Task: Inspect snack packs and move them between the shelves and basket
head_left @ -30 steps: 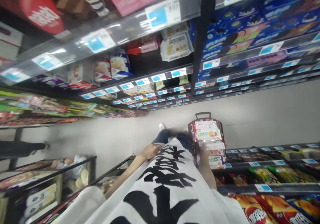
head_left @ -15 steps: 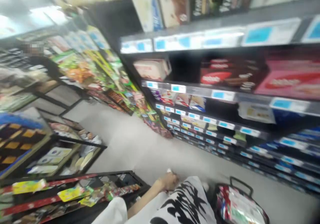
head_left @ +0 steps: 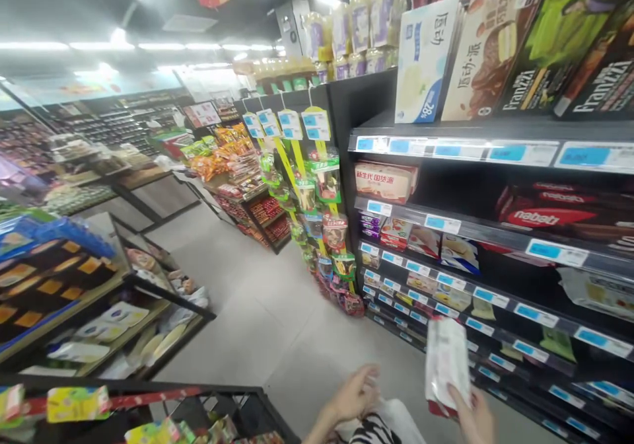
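At the bottom edge, my right hand [head_left: 474,417] grips a white and red snack packet [head_left: 447,363] and holds it upright in front of the low shelves. My left hand [head_left: 352,399] hangs beside it to the left with its fingers loosely curled, holding nothing I can make out, just above my black-and-white printed shirt [head_left: 372,429]. Both hands sit over the grey aisle floor [head_left: 257,312].
Black shelving [head_left: 495,213] with blue price tags and boxed biscuits fills the right side. A hanging strip of snack bags [head_left: 317,219] stands at its end. Low display bins [head_left: 99,312] with packets line the left, and a black wire rack [head_left: 198,404] is near me.
My view has swung up from the floor and basket to the aisle ahead. My right hand has lifted a white and red packet; the basket of snacks is out of view.
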{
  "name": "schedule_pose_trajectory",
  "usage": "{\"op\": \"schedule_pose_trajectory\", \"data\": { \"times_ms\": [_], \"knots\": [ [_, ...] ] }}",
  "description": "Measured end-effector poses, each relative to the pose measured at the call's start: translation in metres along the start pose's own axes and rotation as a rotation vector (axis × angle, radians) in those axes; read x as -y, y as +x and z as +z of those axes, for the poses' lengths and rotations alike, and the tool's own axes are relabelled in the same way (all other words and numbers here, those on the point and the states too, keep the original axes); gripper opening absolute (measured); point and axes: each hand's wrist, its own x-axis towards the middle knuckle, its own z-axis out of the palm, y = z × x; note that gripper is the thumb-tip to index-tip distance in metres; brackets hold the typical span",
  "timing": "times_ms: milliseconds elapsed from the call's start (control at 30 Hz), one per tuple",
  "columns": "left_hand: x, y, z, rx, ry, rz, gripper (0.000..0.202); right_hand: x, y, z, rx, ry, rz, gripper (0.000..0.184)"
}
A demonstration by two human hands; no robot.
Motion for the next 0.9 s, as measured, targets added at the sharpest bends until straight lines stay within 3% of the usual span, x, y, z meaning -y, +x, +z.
{"op": "schedule_pose_trajectory", "data": {
  "times_ms": [133,233,333,400,467,567,667,767,900],
  "knots": [
    [-0.015,0.015,-0.014,-0.148,-0.504,-0.018,0.108,0.064,-0.037,0.07,0.374,-0.127,-0.347,0.044],
    [-0.029,0.018,-0.02,-0.278,-0.835,0.048,0.099,0.09,-0.074,0.096,0.57,-0.265,-0.682,0.036],
    [-0.035,0.012,-0.023,-0.39,-1.006,0.074,0.084,0.084,-0.088,0.099,0.675,-0.21,-0.817,0.046],
    [-0.034,0.008,-0.022,-0.412,-1.081,0.067,0.084,0.066,-0.082,0.096,0.71,-0.115,-0.794,0.052],
    [-0.032,0.005,-0.017,-0.404,-1.134,0.048,0.088,0.042,-0.071,0.092,0.673,-0.004,-0.684,0.065],
    [-0.03,0.006,-0.006,-0.441,-1.177,0.048,0.091,0.009,-0.061,0.087,0.662,0.237,-0.379,0.093],
    [-0.035,0.007,0.003,-0.447,-1.18,0.057,0.091,-0.002,-0.063,0.081,0.802,0.469,-0.122,0.118],
    [-0.05,0.006,0.006,-0.279,-1.086,0.095,0.094,0.01,-0.071,0.073,0.87,0.565,-0.117,0.134],
    [-0.087,0.002,0.001,-0.098,-0.964,0.16,0.099,0.035,-0.076,0.059,0.724,0.614,-0.261,0.123]
  ]
}}
